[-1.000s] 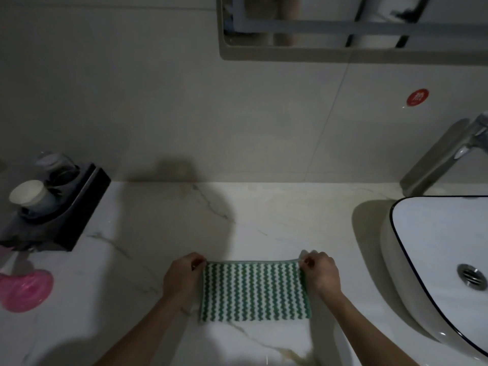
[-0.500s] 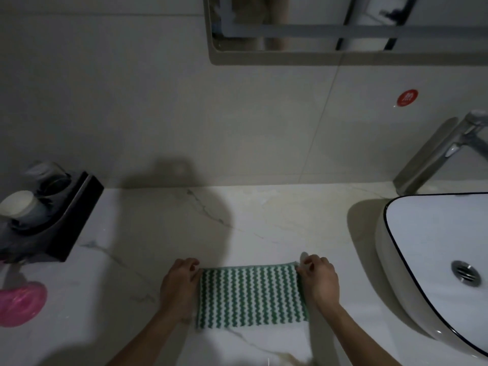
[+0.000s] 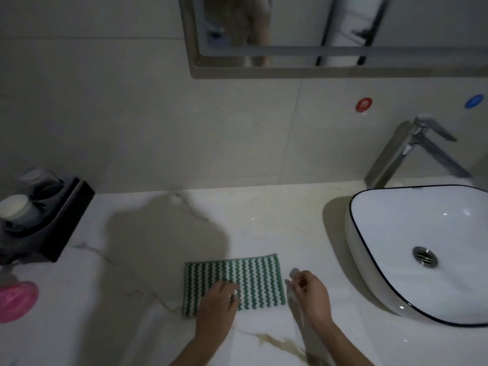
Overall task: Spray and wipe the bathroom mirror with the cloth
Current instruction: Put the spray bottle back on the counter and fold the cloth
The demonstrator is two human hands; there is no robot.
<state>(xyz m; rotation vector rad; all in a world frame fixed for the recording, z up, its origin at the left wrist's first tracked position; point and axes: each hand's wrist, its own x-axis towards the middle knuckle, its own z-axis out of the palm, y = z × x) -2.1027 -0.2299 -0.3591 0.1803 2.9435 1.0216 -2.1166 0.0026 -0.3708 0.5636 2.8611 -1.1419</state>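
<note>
A green-and-white zigzag cloth (image 3: 253, 276) lies flat on the marble counter (image 3: 158, 247), near its front edge. My left hand (image 3: 216, 310) rests on the cloth's lower left part, fingers bent onto the fabric, with no visible grip. My right hand (image 3: 311, 294) hovers just off the cloth's right edge, fingers loosely apart and holding nothing. The mirror (image 3: 343, 22) hangs on the wall above, with only its lower strip in view, reflecting a person's torso.
A white basin (image 3: 369, 196) with a dark rim sits at the right, a chrome faucet (image 3: 412, 151) behind it. A black tray (image 3: 60, 228) with cups (image 3: 15, 210) stands at the left, a pink object (image 3: 15, 302) in front of it. Red (image 3: 364, 104) and blue (image 3: 474, 101) stickers mark the wall.
Both hands have let go of the cloth's upper corners. My left hand slid right onto the cloth and my right hand drew back beside its right edge. The view tilted up and right.
</note>
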